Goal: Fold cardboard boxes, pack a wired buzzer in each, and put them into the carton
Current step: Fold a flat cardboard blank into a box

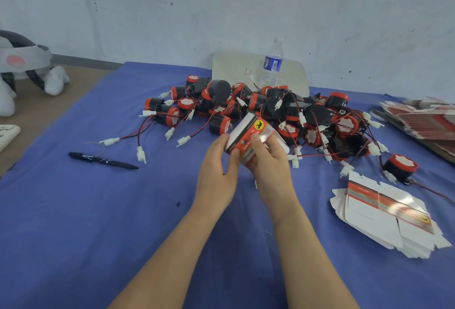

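Observation:
A small red and white cardboard box (248, 133) with a yellow emblem is held above the blue cloth, tilted. My left hand (218, 173) pinches its left lower edge between thumb and fingers. My right hand (269, 161) grips its lower right side, fingers curled over the front. Behind the box lies a big pile of black and red wired buzzers (275, 111) with white plugs. A stack of flat unfolded boxes (384, 217) lies at the right. One buzzer (400, 165) sits apart, just above that stack.
A black marker pen (103, 160) lies on the blue cloth (73, 222) at the left. A water bottle (272, 61) stands at the back in front of a white board (234, 69). More flat boxes (423, 121) are fanned at the far right. A white toy (22, 72) sits far left.

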{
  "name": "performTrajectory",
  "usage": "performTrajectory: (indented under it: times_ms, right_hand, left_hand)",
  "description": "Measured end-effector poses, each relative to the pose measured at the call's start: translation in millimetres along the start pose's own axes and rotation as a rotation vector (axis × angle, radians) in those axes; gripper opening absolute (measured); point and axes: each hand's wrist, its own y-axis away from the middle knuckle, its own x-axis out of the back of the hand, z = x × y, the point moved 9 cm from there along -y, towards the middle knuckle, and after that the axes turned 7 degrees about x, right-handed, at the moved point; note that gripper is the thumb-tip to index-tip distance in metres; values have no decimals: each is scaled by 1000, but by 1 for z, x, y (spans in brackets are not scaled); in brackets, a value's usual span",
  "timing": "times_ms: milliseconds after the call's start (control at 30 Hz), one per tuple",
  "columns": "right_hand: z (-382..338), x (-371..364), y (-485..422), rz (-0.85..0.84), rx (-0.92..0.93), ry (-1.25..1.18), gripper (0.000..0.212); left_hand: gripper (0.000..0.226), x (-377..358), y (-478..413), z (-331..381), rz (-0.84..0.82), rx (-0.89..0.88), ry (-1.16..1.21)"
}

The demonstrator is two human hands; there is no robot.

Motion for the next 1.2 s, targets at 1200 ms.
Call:
performTrajectory:
  times_ms: [1200]
  right_hand:
    - [3, -10, 6, -88, -133, -107, 34]
  left_hand:
    - [29, -14, 0, -12, -175, 296, 733]
